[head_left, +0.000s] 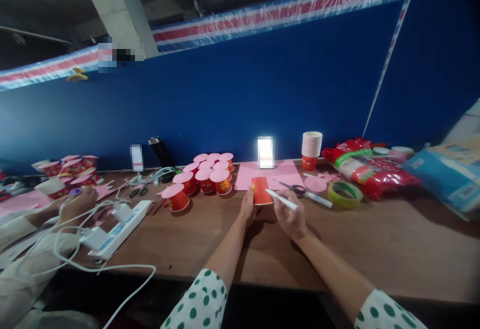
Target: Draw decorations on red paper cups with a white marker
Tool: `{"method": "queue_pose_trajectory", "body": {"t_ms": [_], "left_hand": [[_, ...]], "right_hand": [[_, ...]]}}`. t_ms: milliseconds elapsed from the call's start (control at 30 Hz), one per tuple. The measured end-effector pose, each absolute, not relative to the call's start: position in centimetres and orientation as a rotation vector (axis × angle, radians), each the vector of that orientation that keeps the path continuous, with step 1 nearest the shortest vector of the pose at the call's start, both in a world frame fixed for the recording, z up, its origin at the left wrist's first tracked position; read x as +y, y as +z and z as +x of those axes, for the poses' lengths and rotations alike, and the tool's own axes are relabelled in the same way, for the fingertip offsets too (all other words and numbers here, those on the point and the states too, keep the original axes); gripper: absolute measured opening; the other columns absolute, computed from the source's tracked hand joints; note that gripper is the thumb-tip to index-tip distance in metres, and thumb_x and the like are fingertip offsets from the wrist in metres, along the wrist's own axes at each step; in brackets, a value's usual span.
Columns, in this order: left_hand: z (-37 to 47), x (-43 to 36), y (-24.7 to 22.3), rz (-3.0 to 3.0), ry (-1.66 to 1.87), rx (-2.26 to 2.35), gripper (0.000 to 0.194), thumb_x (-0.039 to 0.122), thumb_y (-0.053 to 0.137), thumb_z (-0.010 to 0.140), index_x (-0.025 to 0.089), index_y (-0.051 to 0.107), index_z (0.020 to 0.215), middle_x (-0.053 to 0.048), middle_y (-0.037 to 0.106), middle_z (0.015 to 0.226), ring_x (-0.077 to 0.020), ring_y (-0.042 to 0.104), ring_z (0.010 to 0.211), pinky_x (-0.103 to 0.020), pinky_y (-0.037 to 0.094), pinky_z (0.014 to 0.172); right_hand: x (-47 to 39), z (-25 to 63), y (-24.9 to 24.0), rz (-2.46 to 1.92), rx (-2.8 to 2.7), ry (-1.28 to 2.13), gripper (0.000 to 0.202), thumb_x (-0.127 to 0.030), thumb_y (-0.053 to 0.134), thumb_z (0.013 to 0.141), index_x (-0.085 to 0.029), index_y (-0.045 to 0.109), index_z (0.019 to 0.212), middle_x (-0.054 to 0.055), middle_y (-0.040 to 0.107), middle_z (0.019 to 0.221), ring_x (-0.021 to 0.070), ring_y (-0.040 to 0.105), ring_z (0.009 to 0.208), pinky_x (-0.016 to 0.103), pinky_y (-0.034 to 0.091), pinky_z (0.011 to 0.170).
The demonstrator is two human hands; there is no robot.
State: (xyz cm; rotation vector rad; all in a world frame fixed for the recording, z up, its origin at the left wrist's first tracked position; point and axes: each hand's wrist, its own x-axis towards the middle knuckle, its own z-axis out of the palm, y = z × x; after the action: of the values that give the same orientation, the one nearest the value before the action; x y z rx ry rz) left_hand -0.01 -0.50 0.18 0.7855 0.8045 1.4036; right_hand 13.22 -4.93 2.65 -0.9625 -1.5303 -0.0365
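Observation:
My left hand (247,210) is closed around the left side of a red paper cup (262,192) with yellow print, held tilted over the table. In my right hand (290,221) is a white marker pen (286,201), gripped like a pencil, its tip end at the cup's right side; whether it touches cannot be told. Behind the cup lie pink paper sheets (288,171). To the right are scissors (296,187), a pink paper circle (315,184), another white marker (318,200) and a roll of tape (344,196).
Several red cups topped with pink circles (205,174) stand left. A cup stack (311,149), red packages (367,166) and a blue box (446,169) are right. A power strip (122,231) with loose cables lies near a co-worker's hand (80,204). A lit phone (266,152) stands behind.

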Motion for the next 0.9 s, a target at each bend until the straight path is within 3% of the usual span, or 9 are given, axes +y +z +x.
{"method": "queue_pose_trajectory", "body": {"t_ms": [400, 567, 900], "left_hand": [[0.2, -0.8, 1.1, 0.782, 1.367, 0.707, 0.058, 0.062, 0.054, 0.075, 0.009, 0.064, 0.094, -0.015, 0.069, 0.092, -0.0255, 0.064, 0.09, -0.038, 0.049, 0.083], [0.0, -0.7, 0.6, 0.872, 1.369, 0.778, 0.06, 0.063, 0.053, 0.074, 0.01, 0.064, 0.099, -0.013, 0.069, 0.093, -0.024, 0.064, 0.087, -0.034, 0.049, 0.078], [0.0, -0.5, 0.0, 0.905, 1.37, 0.77, 0.059, 0.062, 0.051, 0.076, 0.01, 0.063, 0.101, -0.013, 0.067, 0.094, -0.0195, 0.062, 0.079, -0.032, 0.047, 0.076]], "right_hand": [[-5.0, 13.2, 2.5, -0.969, -1.567, -0.032, 0.012, -0.027, 0.048, 0.087, -0.019, 0.057, 0.085, 0.002, 0.06, 0.071, 0.0119, 0.054, 0.057, 0.025, 0.048, 0.06], [-4.9, 13.3, 2.7, -0.895, -1.615, -0.041, 0.016, -0.025, 0.046, 0.089, -0.018, 0.059, 0.095, 0.007, 0.066, 0.084, 0.0167, 0.062, 0.075, 0.029, 0.051, 0.071], [-4.7, 13.4, 2.5, -0.834, -1.637, -0.044, 0.018, -0.019, 0.049, 0.087, -0.017, 0.062, 0.099, 0.009, 0.068, 0.092, 0.018, 0.065, 0.084, 0.031, 0.053, 0.078]]}}
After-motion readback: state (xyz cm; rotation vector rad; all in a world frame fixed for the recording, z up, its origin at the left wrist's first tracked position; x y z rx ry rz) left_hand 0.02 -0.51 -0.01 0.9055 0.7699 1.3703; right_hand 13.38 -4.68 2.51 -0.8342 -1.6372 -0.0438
